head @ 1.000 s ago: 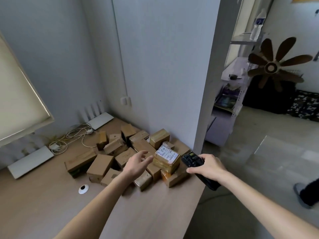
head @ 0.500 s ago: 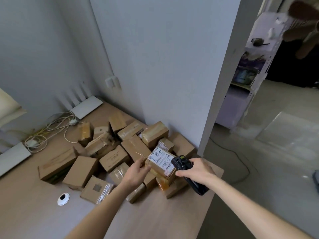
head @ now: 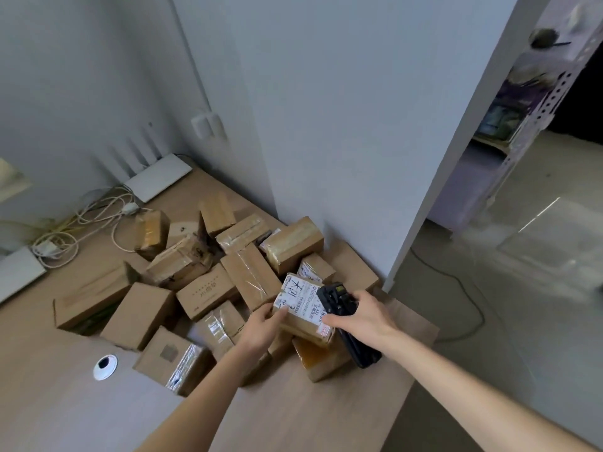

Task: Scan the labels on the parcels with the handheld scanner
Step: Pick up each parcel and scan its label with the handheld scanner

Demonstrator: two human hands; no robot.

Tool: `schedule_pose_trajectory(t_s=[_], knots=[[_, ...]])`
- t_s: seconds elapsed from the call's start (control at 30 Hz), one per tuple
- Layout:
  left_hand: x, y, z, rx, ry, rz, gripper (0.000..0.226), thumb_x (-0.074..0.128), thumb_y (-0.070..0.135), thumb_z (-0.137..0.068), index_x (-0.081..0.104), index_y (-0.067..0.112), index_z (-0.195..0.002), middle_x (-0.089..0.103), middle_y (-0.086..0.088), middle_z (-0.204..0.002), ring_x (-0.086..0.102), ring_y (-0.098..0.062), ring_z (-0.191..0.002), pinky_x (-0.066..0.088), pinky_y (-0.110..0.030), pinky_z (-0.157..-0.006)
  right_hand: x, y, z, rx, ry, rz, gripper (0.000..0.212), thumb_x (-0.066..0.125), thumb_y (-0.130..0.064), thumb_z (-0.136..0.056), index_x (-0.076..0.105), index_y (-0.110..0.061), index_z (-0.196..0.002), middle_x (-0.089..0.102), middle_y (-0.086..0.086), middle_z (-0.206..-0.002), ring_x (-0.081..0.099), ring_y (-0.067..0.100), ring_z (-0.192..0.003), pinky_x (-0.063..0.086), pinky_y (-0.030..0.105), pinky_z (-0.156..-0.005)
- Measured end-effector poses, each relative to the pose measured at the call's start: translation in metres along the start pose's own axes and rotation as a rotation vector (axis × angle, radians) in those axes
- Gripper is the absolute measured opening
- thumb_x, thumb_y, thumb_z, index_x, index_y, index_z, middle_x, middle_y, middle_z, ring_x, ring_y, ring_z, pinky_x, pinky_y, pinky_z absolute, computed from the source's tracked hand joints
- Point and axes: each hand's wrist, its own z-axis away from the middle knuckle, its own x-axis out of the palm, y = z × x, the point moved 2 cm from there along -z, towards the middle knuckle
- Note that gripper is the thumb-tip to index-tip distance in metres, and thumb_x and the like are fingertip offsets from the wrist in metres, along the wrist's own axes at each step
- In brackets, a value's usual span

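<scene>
Several brown cardboard parcels [head: 202,291] lie in a heap on a wooden desk [head: 65,402] by a white wall. On top at the heap's near right sits a parcel with a white printed label [head: 298,300]. My left hand [head: 262,324] holds this parcel at its near left corner, thumb on the label. My right hand [head: 359,316] grips a black handheld scanner [head: 336,296], whose head sits over the label's right edge. The scanner's lower end sticks out below my wrist.
Two white routers [head: 158,176] and tangled cables [head: 81,220] lie at the desk's back left. A round cable grommet [head: 105,367] sits in the desk near the heap. The desk's right edge drops to a grey floor with a dark cable [head: 470,298]. A shelf stands far right.
The view tilted down and closer. My left hand moved from reaching over the heap to holding the labelled parcel. My right hand brought the scanner in over the label.
</scene>
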Motion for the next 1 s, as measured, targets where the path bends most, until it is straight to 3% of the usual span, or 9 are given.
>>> schedule_pose_trajectory(t_s=[0.13, 0.27, 0.43, 0.53, 0.63, 0.77, 0.9, 1.0], knots=[[-0.012, 0.003, 0.027, 0.067, 0.051, 0.131, 0.055, 0.061, 0.046, -0.096, 0.048, 0.024, -0.145, 0.052, 0.009, -0.129, 0.048, -0.011, -0.117, 0.040, -0.029, -0.098, -0.001, -0.009, 0.017, -0.041, 0.019, -0.039, 0.084, 0.089, -0.063, -0.053, 0.060, -0.028, -0.124, 0.069, -0.010, -0.115, 0.065, 0.015, -0.109, 0.054, 0.032, -0.090], [-0.042, 0.007, 0.078, 0.144, 0.066, 0.250, 0.024, 0.064, 0.053, -0.091, 0.056, 0.046, -0.111, 0.062, 0.011, -0.120, 0.057, -0.009, -0.110, 0.044, -0.023, -0.081, -0.003, -0.038, 0.061, -0.132, 0.049, -0.055, 0.101, 0.084, -0.073, -0.043, 0.057, -0.028, -0.130, 0.067, -0.013, -0.115, 0.064, 0.014, -0.110, 0.054, 0.036, -0.096], [-0.092, -0.005, 0.166, 0.310, 0.143, 0.378, 0.032, 0.072, 0.049, -0.084, 0.060, 0.045, -0.114, 0.066, 0.001, -0.115, 0.062, -0.009, -0.105, 0.048, -0.025, -0.075, 0.012, -0.079, 0.148, -0.273, 0.071, -0.025, 0.108, 0.079, -0.078, -0.040, 0.055, -0.029, -0.132, 0.067, -0.013, -0.119, 0.065, 0.013, -0.109, 0.055, 0.038, -0.096], [-0.130, -0.025, 0.231, 0.373, 0.197, 0.449, 0.039, 0.075, 0.048, -0.082, 0.062, 0.043, -0.118, 0.066, -0.003, -0.115, 0.067, -0.013, -0.101, 0.055, -0.027, -0.075, 0.038, -0.098, 0.211, -0.358, 0.045, 0.013, 0.107, 0.084, -0.075, -0.043, 0.054, -0.030, -0.135, 0.065, -0.012, -0.114, 0.064, 0.012, -0.107, 0.051, 0.031, -0.088], [-0.177, -0.047, 0.297, 0.441, 0.297, 0.499, 0.039, 0.075, 0.040, -0.087, 0.062, 0.043, -0.124, 0.069, 0.000, -0.113, 0.066, -0.014, -0.106, 0.057, -0.025, -0.077, 0.066, -0.124, 0.272, -0.460, -0.008, 0.130, 0.099, 0.088, -0.070, -0.050, 0.056, -0.028, -0.134, 0.065, -0.013, -0.113, 0.062, 0.008, -0.103, 0.048, 0.023, -0.080], [-0.241, -0.080, 0.384, 0.509, 0.475, 0.524, 0.020, 0.075, 0.036, -0.088, 0.072, 0.042, -0.108, 0.076, 0.004, -0.102, 0.071, -0.014, -0.101, 0.059, -0.028, -0.081, 0.093, -0.166, 0.349, -0.613, 0.028, 0.345, 0.099, 0.082, -0.074, -0.047, 0.059, -0.034, -0.134, 0.068, -0.008, -0.125, 0.063, 0.017, -0.113, 0.052, 0.037, -0.098], [-0.295, -0.108, 0.466, 0.538, 0.656, 0.529, 0.016, 0.073, 0.031, -0.090, 0.072, 0.035, -0.105, 0.075, -0.003, -0.105, 0.072, -0.017, -0.102, 0.059, -0.030, -0.086, 0.119, -0.206, 0.413, -0.757, 0.044, 0.491, 0.088, 0.085, -0.068, -0.054, 0.059, -0.037, -0.133, 0.070, -0.008, -0.126, 0.064, 0.017, -0.110, 0.055, 0.035, -0.091], [-0.324, -0.121, 0.517, 0.543, 0.776, 0.501, 0.011, 0.072, 0.033, -0.091, 0.071, 0.039, -0.100, 0.074, -0.003, -0.105, 0.070, -0.015, -0.101, 0.059, -0.031, -0.085, 0.135, -0.231, 0.451, -0.837, 0.066, 0.598, 0.092, 0.082, -0.069, -0.055, 0.056, -0.038, -0.137, 0.068, -0.007, -0.127, 0.063, 0.020, -0.113, 0.055, 0.037, -0.091]])
